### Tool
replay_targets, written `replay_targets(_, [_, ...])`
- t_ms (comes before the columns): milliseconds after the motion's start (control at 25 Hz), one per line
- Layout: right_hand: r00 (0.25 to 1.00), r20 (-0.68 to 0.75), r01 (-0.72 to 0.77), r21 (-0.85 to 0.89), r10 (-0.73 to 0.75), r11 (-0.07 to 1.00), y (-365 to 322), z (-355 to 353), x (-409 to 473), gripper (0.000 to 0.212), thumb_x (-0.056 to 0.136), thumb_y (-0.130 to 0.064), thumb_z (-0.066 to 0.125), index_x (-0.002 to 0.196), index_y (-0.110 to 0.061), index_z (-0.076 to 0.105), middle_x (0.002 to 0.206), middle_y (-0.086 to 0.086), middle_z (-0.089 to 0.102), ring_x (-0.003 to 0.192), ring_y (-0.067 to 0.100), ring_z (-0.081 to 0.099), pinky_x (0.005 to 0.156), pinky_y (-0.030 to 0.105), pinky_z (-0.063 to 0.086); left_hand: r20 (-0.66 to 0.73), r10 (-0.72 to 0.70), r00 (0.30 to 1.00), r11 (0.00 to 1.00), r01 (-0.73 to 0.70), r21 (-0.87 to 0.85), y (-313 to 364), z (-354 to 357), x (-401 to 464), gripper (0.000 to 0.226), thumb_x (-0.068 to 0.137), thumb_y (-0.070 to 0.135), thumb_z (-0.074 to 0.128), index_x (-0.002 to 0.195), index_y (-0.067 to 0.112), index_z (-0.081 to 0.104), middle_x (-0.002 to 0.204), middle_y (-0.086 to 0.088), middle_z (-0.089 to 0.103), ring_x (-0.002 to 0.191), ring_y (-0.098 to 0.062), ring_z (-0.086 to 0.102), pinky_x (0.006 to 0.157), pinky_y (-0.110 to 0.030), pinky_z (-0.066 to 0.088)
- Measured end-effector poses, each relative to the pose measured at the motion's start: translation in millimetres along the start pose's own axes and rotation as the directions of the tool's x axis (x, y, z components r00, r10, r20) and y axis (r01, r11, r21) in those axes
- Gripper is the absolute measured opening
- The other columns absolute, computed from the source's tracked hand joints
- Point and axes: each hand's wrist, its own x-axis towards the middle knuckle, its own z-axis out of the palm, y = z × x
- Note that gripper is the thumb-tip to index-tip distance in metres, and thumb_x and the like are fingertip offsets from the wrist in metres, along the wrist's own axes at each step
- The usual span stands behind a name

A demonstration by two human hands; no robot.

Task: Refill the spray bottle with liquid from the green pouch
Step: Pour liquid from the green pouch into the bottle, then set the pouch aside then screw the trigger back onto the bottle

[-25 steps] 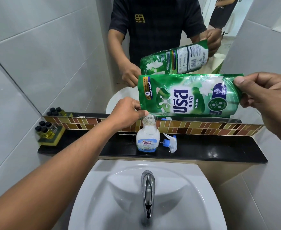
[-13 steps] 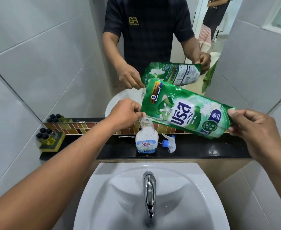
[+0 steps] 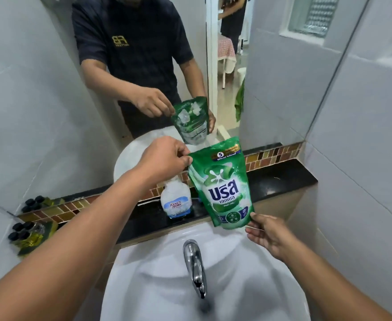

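Note:
The green pouch (image 3: 221, 185) hangs nearly upright above the black ledge (image 3: 280, 179), its printed front facing me. My left hand (image 3: 167, 156) pinches its top left corner. My right hand (image 3: 268, 234) holds its bottom right corner from below. The spray bottle (image 3: 176, 201), white with a blue label and its top off, stands on the ledge just left of the pouch, under my left hand; its neck is hidden by that hand. The pouch covers the spot where the spray head lay.
A white basin (image 3: 144, 286) with a chrome tap (image 3: 195, 265) lies below the ledge. Small dark-capped bottles (image 3: 25, 232) sit on a tray at the ledge's left end. A mirror (image 3: 271, 77) rises behind; tiled walls close in on both sides.
The pouch swung from lying sideways over the bottle's neck to nearly upright. My right hand dropped low with its bottom corner; my left hand kept the top corner.

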Motion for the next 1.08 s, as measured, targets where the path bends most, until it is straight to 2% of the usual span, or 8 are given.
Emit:
replay_targets(120, [0.999,-0.039,-0.017,0.102,0.021,0.995,-1,-16,7,0.017,0.106,-0.012,0.059,0.090,-0.008,0.061,0.050,0.002,0.062,0.038,0.011,0.065,0.041,0.024,0.056,0.017,0.073,0.997,0.997,-0.074,0.008,38,13,2,0.018,0.091,0.029,0.077,0.076,0.020,0.077,0.079,-0.002,0.081,0.076,-0.025,0.072,0.078,-0.044,0.063])
replay_targets(280, [0.989,-0.127,0.099,0.247,-0.069,0.964,-55,-55,24,0.013,0.105,-0.013,0.061,0.093,-0.008,0.061,0.077,0.008,0.062,0.059,0.017,0.068,0.049,0.027,0.060,-0.019,0.175,0.984,0.985,-0.175,0.004,115,32,33,0.019,0.095,0.029,0.072,0.080,0.019,0.075,0.078,-0.002,0.076,0.069,-0.023,0.060,0.073,-0.039,0.058])
replay_targets(400, [0.975,-0.190,0.171,0.310,-0.115,0.935,-93,-97,54,0.013,0.104,-0.013,0.062,0.114,-0.007,0.064,0.092,0.009,0.064,0.077,0.020,0.068,0.057,0.029,0.062,-0.041,0.217,0.975,0.976,-0.217,0.021,178,69,67,0.013,0.097,0.029,0.069,0.089,0.025,0.078,0.075,0.003,0.069,0.077,-0.026,0.064,0.075,-0.036,0.056])
replay_targets(600, [0.978,-0.197,0.140,0.350,-0.074,0.926,-116,-139,113,0.035,0.102,-0.011,0.064,0.137,-0.006,0.060,0.125,0.018,0.066,0.094,0.028,0.070,0.076,0.040,0.059,0.002,0.177,0.984,0.981,-0.177,0.076,231,141,108,0.018,0.099,0.030,0.066,0.106,0.024,0.083,0.092,-0.002,0.082,0.092,-0.030,0.073,0.082,-0.041,0.062])
replay_targets(720, [0.967,-0.237,0.179,0.388,-0.090,0.904,-138,-154,138,0.035,0.103,-0.004,0.060,0.139,-0.002,0.060,0.124,0.018,0.064,0.105,0.034,0.067,0.092,0.044,0.058,-0.028,0.133,0.991,0.990,-0.132,0.040,251,168,139,0.021,0.098,0.030,0.067,0.110,0.025,0.084,0.099,-0.003,0.085,0.093,-0.030,0.075,0.082,-0.042,0.063])
replay_targets(880, [0.930,-0.316,0.282,0.279,-0.190,0.918,-142,-154,149,0.041,0.101,0.002,0.061,0.141,0.002,0.058,0.116,0.018,0.068,0.116,0.037,0.068,0.103,0.047,0.056,-0.020,0.114,0.993,0.991,-0.115,-0.075,258,192,162,0.024,0.100,0.024,0.067,0.119,0.028,0.081,0.106,-0.002,0.085,0.092,-0.030,0.077,0.083,-0.045,0.065])
replay_targets(1000, [0.906,-0.348,0.304,0.132,-0.243,0.943,-118,-137,148,0.032,0.096,-0.001,0.066,0.128,-0.003,0.069,0.105,0.013,0.073,0.102,0.030,0.069,0.103,0.055,0.055,-0.009,0.121,0.993,0.979,-0.120,-0.162,242,206,152,0.038,0.101,0.016,0.061,0.136,0.027,0.072,0.120,-0.003,0.082,0.102,-0.029,0.077,0.092,-0.044,0.063])
replay_targets(1080, [0.892,-0.340,0.327,0.032,-0.297,0.945,-101,-127,142,0.024,0.094,-0.003,0.070,0.116,-0.008,0.076,0.108,0.011,0.077,0.106,0.031,0.072,0.101,0.053,0.057,0.007,0.118,0.993,0.963,-0.112,-0.245,221,212,129,0.038,0.101,0.016,0.061,0.136,0.027,0.072,0.119,-0.004,0.082,0.103,-0.025,0.077,0.095,-0.044,0.062])
